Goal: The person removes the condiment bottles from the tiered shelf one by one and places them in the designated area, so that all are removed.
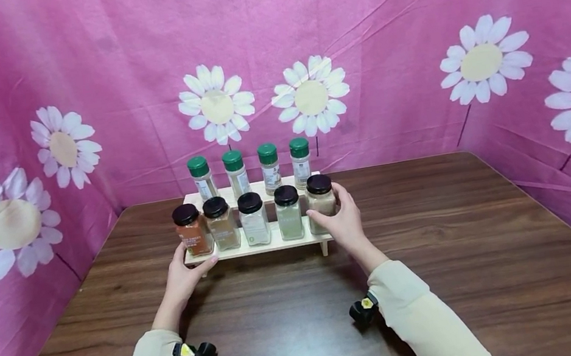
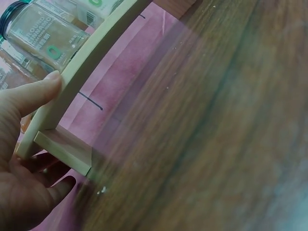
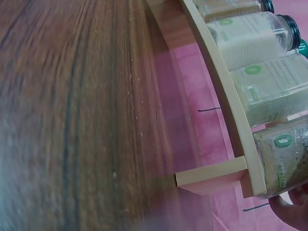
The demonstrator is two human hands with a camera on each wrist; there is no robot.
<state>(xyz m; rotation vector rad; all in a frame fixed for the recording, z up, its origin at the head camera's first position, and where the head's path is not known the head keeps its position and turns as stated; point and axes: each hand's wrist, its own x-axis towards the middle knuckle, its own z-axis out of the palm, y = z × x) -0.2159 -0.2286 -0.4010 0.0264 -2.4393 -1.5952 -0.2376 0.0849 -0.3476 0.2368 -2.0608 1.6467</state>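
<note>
A two-tier wooden spice rack (image 1: 243,250) stands on the table. My left hand (image 1: 182,282) grips the left end of its lower shelf, the thumb on the front edge and the fingers below, near the leg (image 2: 67,150). At the opposite end, my right hand (image 1: 346,221) holds a black-lidded spice jar (image 1: 320,202) of speckled tan seasoning, thumb in front and fingers around its right side. Beside that jar, along the same shelf, stand a green-filled jar (image 1: 290,219), a pale jar (image 1: 256,225), a brown one (image 1: 224,231) and an orange-red one (image 1: 194,234).
Several green-capped shaker bottles (image 1: 270,168) stand on the upper tier. The dark wooden table (image 1: 441,253) extends to both sides and toward me. Behind it hangs a pink cloth (image 1: 378,16) with white daisies. Each wrist wears a small black camera (image 1: 363,311).
</note>
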